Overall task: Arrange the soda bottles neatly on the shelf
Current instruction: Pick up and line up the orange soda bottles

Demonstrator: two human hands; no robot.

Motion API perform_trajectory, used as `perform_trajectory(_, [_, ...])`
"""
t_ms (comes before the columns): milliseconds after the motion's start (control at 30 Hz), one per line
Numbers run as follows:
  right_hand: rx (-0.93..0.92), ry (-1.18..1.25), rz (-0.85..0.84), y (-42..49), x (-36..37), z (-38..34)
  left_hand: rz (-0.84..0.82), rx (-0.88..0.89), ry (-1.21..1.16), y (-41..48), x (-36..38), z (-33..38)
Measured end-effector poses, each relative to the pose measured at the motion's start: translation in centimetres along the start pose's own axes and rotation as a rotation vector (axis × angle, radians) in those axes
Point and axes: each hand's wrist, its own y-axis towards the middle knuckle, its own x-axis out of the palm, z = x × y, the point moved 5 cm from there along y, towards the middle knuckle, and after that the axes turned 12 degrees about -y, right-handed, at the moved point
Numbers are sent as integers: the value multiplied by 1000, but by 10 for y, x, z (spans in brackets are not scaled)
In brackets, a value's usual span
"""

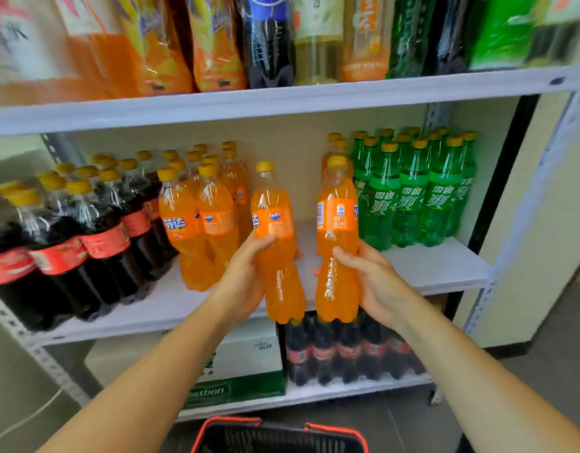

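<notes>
our left hand (pixel 246 276) curls fingers and thumb round the lower half of the left bottle (pixel 275 243), and our right hand (pixel 373 282) grips the right bottle (pixel 336 243) the same way. both hold orange soda and stand nearly upright, yellow caps up, just beside each other without touching. we hold them in the air before the front edge of the middle shelf (pixel 429 266), their bases hanging below that edge, in line with the gap between the orange row (pixel 197 223) and the green bottles (pixel 413 197). cola bottles (pixel 86 243) fill the shelf's left end and the green ones its right end. on the bottom board sit a cola pack (pixel 347 351) and a box (pixel 249 354). a red-rimmed basket (pixel 279 436) shows below our arms.
</notes>
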Motion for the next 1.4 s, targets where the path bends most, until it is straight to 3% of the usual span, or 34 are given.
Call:
perform_trajectory(133, [59,-33,35,-22,14,11,43,-88,-88,-37,-11,-16])
perform_trajectory(267, [75,-54,14,-27,19,24,106,-28,-31,-56,-33,-28])
perform_trajectory(367, [131,21,-31,-30,21,33,58,-14,-111,-62,-43,-26])
perform_trajectory(467, [229,28,-75,-34,26,41,5,-20,0,-66,-49,-20])
perform_trajectory(567, [198,20,-130,-34,28,42,4,-38,42,-69,-51,-22])
perform_trajectory(767, [221,144,-194,-37,35,40,6,-166,-105,-75,-52,-30])
perform_trajectory(967, [168,-9,-68,-34,30,47,45,-153,52,-81,-55,-40])
perform_trajectory(1200, [216,90,-143,-33,24,48,-24,-112,-26,-83,-57,-31])
perform_trajectory(1400, [266,156,-165,-37,28,47,-22,-250,-193,-89,-51,-36])
